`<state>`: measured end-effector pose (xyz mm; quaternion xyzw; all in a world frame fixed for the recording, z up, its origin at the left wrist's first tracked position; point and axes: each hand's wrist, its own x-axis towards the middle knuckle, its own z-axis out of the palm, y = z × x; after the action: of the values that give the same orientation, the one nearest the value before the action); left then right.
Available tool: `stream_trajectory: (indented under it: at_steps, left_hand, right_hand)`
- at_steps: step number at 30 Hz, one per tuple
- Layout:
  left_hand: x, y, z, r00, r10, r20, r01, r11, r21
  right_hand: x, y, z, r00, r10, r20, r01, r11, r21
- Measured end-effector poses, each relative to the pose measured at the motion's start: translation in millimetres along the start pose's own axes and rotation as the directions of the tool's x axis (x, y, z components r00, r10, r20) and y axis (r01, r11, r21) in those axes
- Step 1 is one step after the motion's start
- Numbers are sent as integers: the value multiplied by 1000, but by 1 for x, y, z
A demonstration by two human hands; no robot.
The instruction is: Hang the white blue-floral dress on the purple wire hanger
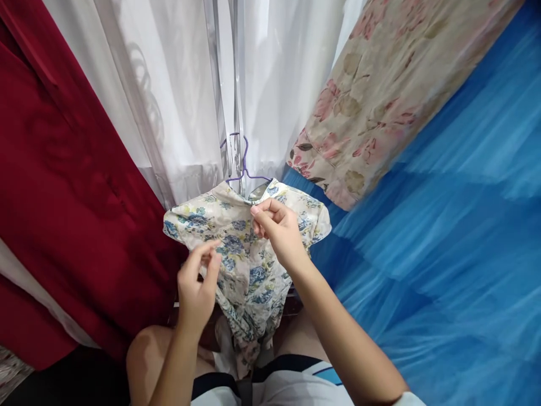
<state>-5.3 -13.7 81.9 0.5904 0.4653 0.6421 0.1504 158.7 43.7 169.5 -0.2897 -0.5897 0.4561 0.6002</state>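
Observation:
A cream dress [234, 245] with blue and yellow-green flowers hangs in front of me on a purple wire hanger [245, 169]. My right hand [276, 228] is closed in a pinch at the middle of its neckline, on what looks like the zipper pull at the top of the centre seam. The fingertips largely cover that small part. Beside the dress's left side, my left hand [198, 282] is raised with thumb and fingers a little apart, holding nothing. The lower part of the dress narrows and hangs between my knees.
White curtains [177, 84] with silvery strips hang behind the hanger. Dark red cloth [84, 197] drapes at the left. A pink floral cloth [363, 113] and layered blue tulle [456, 254] hang close at the right. My bare knee [146, 361] is below.

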Motion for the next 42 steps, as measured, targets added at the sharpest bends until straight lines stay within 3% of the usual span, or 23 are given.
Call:
stream_trajectory:
  at_steps: [2,4,6,8,12,15,20,23,25,27,29,32,35,39,42]
  left_hand:
    - [38,17,5,991,135,25,-134,991,-15]
    - [67,32,18,966,226,128,-226,974,-11]
    - [86,41,31,935,283,214,-297,954,32]
    - [93,44,43,922,319,221,-342,937,73]
    - [94,42,53,958,275,87,-276,961,-2]
    - [101,37,45,973,225,-55,-230,967,-114]
    - [132,15,0,896,89,-435,-250,911,-329]
    - [136,-9,-30,859,-30,-512,-203,897,-393]
    - [126,-29,-43,830,-189,-525,-128,852,-508]
    - [109,-51,-46,791,-415,-450,-2,734,-680]
    - [89,-71,-43,747,-601,-285,164,581,-797]
    - [59,-92,-28,693,-720,-42,387,421,-820]
    - [31,-100,-7,655,-748,109,506,327,-798]
    - [-3,-91,17,628,-728,277,613,243,-752]
    - [-20,-73,32,671,-633,385,649,252,-718]
  right_hand:
    - [-4,-3,-2,1000,-18,18,19,999,-27]
    - [-4,-5,-5,999,-35,30,36,998,-41]
    - [-1,-4,-10,998,-52,35,53,997,-49]
    - [6,3,-13,997,-67,35,69,995,-71]
    - [17,24,-13,994,-99,37,103,986,-130]
    - [16,37,-12,994,-95,48,103,971,-216]
    - [-3,49,-28,994,-17,109,53,939,-340]
    - [-19,48,-38,989,-5,145,51,949,-311]
    - [-29,46,-40,987,4,158,49,944,-327]
    - [-38,45,-39,987,12,162,48,931,-361]
    - [-45,48,-38,988,30,151,29,927,-373]
    - [-52,58,-43,990,89,110,-50,947,-318]
    - [-56,71,-65,990,138,33,-126,959,-255]
    - [-60,94,-118,968,137,-208,-195,936,-293]
    - [-65,115,-159,933,142,-331,-285,854,-436]
